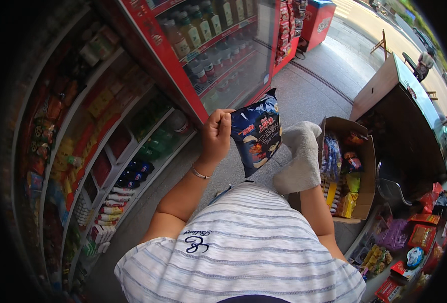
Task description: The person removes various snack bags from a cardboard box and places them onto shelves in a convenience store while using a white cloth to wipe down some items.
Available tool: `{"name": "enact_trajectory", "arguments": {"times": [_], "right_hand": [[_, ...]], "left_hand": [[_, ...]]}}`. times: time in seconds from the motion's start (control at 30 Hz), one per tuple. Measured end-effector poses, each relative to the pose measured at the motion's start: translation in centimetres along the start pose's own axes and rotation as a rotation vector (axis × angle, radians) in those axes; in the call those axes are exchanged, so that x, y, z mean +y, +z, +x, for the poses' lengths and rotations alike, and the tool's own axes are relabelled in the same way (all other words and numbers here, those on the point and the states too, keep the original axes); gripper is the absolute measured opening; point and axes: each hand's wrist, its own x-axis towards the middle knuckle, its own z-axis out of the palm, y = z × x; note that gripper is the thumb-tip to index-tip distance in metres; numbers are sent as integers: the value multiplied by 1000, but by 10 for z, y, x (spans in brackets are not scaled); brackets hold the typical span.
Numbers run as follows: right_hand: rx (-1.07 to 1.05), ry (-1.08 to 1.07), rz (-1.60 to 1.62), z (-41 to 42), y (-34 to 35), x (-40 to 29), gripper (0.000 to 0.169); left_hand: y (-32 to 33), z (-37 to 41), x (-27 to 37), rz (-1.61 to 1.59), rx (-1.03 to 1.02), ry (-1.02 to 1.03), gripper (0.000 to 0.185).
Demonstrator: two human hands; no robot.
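Observation:
A dark blue snack bag [256, 134] hangs from my left hand [219, 130], which pinches its top left edge between thumb and fingers. To the right of the bag is my right hand [299, 157], covered by a light grey cloth [297, 170], perhaps a towel or mitt; the fingers are hidden under it. The cloth is close to the bag's right edge, and I cannot tell if they touch. Below the bag is my striped shirt. Beside the cloth stands an open cardboard box [366, 172] with several colourful snack packets in it.
A red drinks fridge [187, 91] with a glass door stands ahead to the left. Shelves of packaged goods and bottles [110, 204] line the left side. At right are a counter [382, 85], a clear plastic stool or chair [392, 181] and a display of packets [422, 238]. A person [424, 62] is outside.

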Motion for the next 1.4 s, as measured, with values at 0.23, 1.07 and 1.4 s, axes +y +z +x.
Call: {"name": "enact_trajectory", "arguments": {"times": [0.23,1.07,1.4], "right_hand": [[-239,117,977,-11,78,-175,45],[-1155,-885,949,101,92,-233,58],[-1604,-673,1107,98,102,-190,59]], "left_hand": [[-98,-11,9,374,-12,379,11],[-175,9,41,987,-288,502,10],[-127,-37,-18,-324,59,-485,33]]}}
